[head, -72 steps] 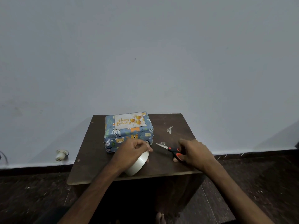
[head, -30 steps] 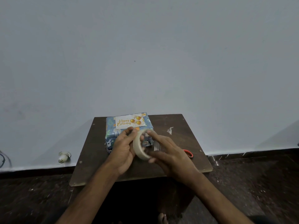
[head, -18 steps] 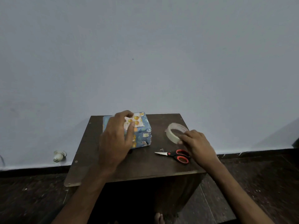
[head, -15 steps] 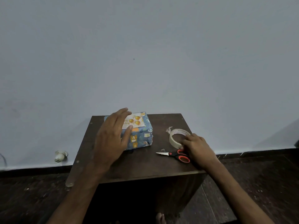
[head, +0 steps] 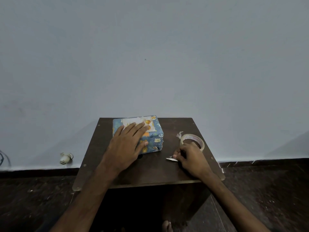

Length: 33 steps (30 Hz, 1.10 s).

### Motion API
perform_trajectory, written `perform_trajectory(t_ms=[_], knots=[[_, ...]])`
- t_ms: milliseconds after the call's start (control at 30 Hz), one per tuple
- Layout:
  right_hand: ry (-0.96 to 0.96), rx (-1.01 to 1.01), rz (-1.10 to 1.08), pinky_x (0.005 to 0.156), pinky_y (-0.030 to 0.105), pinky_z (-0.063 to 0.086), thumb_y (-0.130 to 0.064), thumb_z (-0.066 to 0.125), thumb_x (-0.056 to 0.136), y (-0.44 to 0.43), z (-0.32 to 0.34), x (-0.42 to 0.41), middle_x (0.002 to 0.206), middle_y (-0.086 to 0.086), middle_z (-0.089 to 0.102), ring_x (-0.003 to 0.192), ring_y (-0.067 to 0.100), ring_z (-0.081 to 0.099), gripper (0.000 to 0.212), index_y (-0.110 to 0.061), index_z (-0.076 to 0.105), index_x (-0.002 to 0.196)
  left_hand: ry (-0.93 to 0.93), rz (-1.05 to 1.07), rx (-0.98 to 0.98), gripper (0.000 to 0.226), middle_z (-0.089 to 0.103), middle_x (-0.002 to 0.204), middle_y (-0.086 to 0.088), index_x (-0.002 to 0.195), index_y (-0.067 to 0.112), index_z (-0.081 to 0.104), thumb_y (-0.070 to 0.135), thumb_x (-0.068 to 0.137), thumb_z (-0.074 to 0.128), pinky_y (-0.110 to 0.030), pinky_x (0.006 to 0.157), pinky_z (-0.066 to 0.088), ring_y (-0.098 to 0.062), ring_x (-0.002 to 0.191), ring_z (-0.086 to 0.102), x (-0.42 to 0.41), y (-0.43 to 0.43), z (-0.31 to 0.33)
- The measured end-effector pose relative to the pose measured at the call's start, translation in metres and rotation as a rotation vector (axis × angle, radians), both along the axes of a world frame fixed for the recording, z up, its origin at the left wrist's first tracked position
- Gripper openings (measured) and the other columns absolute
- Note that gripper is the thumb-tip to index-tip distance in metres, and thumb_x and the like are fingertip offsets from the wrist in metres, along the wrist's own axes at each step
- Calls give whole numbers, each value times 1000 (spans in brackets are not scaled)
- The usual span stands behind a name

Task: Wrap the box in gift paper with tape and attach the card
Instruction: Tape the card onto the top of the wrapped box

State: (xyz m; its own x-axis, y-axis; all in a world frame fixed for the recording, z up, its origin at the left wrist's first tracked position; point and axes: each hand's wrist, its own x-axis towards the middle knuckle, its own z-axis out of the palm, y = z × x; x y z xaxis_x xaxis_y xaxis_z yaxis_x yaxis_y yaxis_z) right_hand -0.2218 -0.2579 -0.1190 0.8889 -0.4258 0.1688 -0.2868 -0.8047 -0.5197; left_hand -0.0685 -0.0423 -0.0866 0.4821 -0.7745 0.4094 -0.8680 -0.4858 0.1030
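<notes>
Head view: the wrapped box is seen on the far left part of the table, with the card on its top. The left hand is laid flat on it, fingers straight across the card. To the right, the right hand is curled around the scissors, blade tips showing; the tape roll lies just beyond it.
</notes>
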Motion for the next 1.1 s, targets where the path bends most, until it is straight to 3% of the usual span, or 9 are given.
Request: perform_trajectory(t_ms=[233,333,467,600,767,867,967,1100], knots=[[-88,-39,-103,65,29,36,-29,65,92,7,-6,3,77,-13,58,82,9,45,23,-33,49,76,48,-2,-21,55,54,146,3,141,26,54,51,96,32,-49,108,41,-22,133,51,3,-2,0],[-107,-134,-168,61,31,37,-30,61,94,13,-10,3,79,-6,58,78,11,47,14,-29,52,82,53,2,-23,56,56,145,2,140,25,55,52,96,32,-50,107,42,-22,132,52,2,-2,1],[-106,-238,-237,57,31,38,-31,56,96,19,-13,6,77,-9,63,74,14,59,10,-27,54,87,40,-5,-42,50,57,143,2,137,26,57,47,95,40,-48,104,43,-22,130,53,3,-2,1],[-183,-66,-259,64,31,49,-33,59,95,18,-9,3,71,-18,66,72,3,62,7,-31,60,88,23,-14,-40,46,53,148,3,135,26,58,43,92,51,-46,104,43,-21,133,51,9,-2,-1],[-408,215,-192,70,23,51,-24,69,92,19,16,4,77,-18,69,80,-2,65,7,-31,68,94,-20,-18,-50,48,58,143,5,132,28,61,47,93,41,-47,100,45,-22,130,56,12,-1,-2],[-461,240,-150,67,20,53,-25,70,90,21,36,11,81,-16,71,82,3,67,6,-30,71,93,-48,-13,-55,42,59,142,6,132,30,61,43,92,56,-57,102,45,-21,129,57,14,-1,-3],[-450,34,-38,68,14,46,-21,69,92,18,57,32,80,-17,69,80,3,62,4,-23,71,89,-53,-20,-70,43,59,142,7,133,32,59,39,90,67,-60,103,44,-20,128,57,16,-2,-5],[-360,-307,129,66,33,50,-18,62,95,16,75,81,90,-4,67,77,15,60,6,-14,67,96,-69,-12,-92,44,58,142,9,133,34,58,40,91,65,-58,105,44,-18,129,56,18,-4,-7]])
